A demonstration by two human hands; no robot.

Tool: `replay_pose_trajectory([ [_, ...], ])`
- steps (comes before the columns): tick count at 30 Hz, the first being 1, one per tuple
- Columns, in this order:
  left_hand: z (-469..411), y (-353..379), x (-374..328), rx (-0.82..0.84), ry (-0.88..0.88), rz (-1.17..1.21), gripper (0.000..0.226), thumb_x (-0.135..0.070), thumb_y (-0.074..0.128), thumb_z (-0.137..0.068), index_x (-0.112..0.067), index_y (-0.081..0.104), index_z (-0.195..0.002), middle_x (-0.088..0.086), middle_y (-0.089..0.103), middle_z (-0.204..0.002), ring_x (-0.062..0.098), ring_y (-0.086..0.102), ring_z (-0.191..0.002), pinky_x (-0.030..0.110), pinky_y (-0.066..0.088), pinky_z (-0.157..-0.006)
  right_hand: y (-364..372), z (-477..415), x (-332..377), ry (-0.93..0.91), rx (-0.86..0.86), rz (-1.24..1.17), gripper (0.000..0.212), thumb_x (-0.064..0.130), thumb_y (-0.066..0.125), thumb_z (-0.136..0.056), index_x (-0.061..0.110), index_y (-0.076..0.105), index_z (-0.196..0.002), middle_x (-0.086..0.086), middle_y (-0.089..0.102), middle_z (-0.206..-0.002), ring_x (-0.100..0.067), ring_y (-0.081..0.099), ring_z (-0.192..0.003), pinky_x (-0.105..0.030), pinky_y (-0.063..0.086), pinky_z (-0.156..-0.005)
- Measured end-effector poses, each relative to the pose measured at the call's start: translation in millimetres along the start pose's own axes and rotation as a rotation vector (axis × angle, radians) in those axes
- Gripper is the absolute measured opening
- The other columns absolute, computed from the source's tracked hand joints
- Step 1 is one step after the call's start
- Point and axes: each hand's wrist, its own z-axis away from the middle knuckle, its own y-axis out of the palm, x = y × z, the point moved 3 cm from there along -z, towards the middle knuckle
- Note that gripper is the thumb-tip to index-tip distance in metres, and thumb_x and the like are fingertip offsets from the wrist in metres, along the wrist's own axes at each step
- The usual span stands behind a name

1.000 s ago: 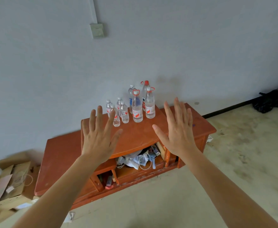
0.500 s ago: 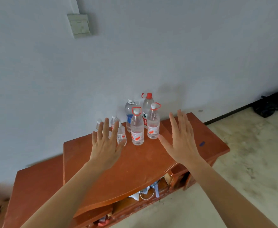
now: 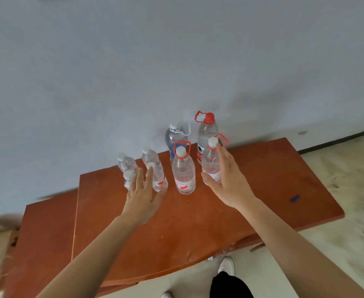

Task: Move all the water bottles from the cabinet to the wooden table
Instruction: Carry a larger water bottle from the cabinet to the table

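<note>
Eight clear plastic water bottles stand on the orange-brown wooden cabinet, so none appears to have been moved and the whole job is left. The wooden table they are meant for is out of view. Nearest, the person's white shoe stands on the pale floor just before the cabinet's curved front edge. A broad stretch of top between that edge and the bottles gives the arms room to come in. The left hand is flat, fingers straight, holding nothing. Its fingertips overlap the two front small white-capped bottles; I cannot tell whether they touch. The right hand is likewise spread, fingers straight along the right side of a large red-looped bottle. Its thumb lies across the bottle's lower front, not closed round it. A matching looped bottle stands just beside, between the hands. Behind come two more small bottles, a blue-labelled bottle and a red-capped bottle, near the grey wall. The cluster is tight, so lifting straight up looks safest. To the right the top offers free room out to its far edge.
</note>
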Motion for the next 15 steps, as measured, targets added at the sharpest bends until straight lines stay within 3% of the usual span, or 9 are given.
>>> replay_pose_trajectory([
  [2, -6, 9, 2, 0.001, -0.051, 0.001, 0.094, -0.086, 0.012, -0.084, -0.035, -0.013, -0.159, 0.000, -0.017, -0.168, 0.025, -0.017, -0.155, 0.059, 0.013, -0.123, 15, -28, -5, -0.015, 0.078, -0.137, 0.091, 0.063, 0.051, -0.097, 0.036, -0.006, -0.162, 0.007, 0.000, -0.172, -0.021, 0.011, -0.158, -0.049, 0.030, -0.120],
  [4, -9, 18, 2, 0.015, -0.141, 0.009, 0.090, -0.079, 0.024, -0.090, -0.035, -0.013, -0.159, -0.002, -0.018, -0.168, 0.027, -0.014, -0.155, 0.059, 0.015, -0.121, 32, -54, -6, -0.016, 0.142, -0.235, 0.091, 0.063, 0.054, -0.097, 0.031, 0.001, -0.163, 0.006, 0.004, -0.172, -0.018, 0.012, -0.158, -0.049, 0.022, -0.126],
  [7, -4, 34, -1, 0.043, -0.250, 0.006, 0.088, -0.069, 0.038, -0.094, -0.036, -0.012, -0.159, -0.004, -0.020, -0.167, 0.028, -0.011, -0.155, 0.061, 0.018, -0.119, 64, -83, -8, 0.042, 0.258, -0.340, 0.094, 0.059, 0.064, -0.093, 0.029, 0.009, -0.163, 0.001, 0.022, -0.169, -0.018, 0.022, -0.154, -0.035, 0.020, -0.123],
  [8, -2, 40, 2, 0.064, -0.264, 0.002, 0.089, -0.069, 0.039, -0.094, -0.036, -0.012, -0.159, -0.005, -0.019, -0.167, 0.027, -0.010, -0.155, 0.061, 0.019, -0.119, 73, -89, -7, 0.056, 0.289, -0.373, 0.095, 0.060, 0.067, -0.090, 0.035, 0.010, -0.161, 0.002, 0.027, -0.167, -0.018, 0.026, -0.153, -0.036, 0.024, -0.121],
  [10, -1, 52, 9, 0.111, -0.279, 0.000, 0.091, -0.070, 0.040, -0.094, -0.036, -0.014, -0.158, -0.004, -0.019, -0.167, 0.027, -0.009, -0.155, 0.061, 0.020, -0.119, 91, -100, -7, 0.080, 0.324, -0.389, 0.104, 0.068, 0.070, -0.082, 0.043, 0.006, -0.160, 0.004, 0.027, -0.166, -0.020, 0.028, -0.153, -0.049, 0.031, -0.122],
  [12, -6, 63, 17, 0.181, -0.284, -0.002, 0.093, -0.070, 0.042, -0.093, -0.036, -0.016, -0.158, -0.004, -0.021, -0.167, 0.027, -0.010, -0.155, 0.061, 0.020, -0.119, 109, -108, -12, 0.142, 0.335, -0.386, 0.111, 0.072, 0.072, -0.077, 0.041, 0.007, -0.160, 0.005, 0.024, -0.168, -0.020, 0.024, -0.154, -0.051, 0.029, -0.122],
  [15, -9, 75, 21, 0.281, -0.281, 0.020, 0.095, -0.069, 0.044, -0.094, -0.033, -0.015, -0.159, -0.006, -0.026, -0.165, 0.028, -0.012, -0.155, 0.059, 0.019, -0.120, 126, -112, -14, 0.247, 0.263, -0.480, 0.099, 0.082, 0.070, -0.069, 0.037, 0.034, -0.150, 0.005, 0.048, -0.153, -0.016, 0.043, -0.143, -0.051, 0.040, -0.117],
])
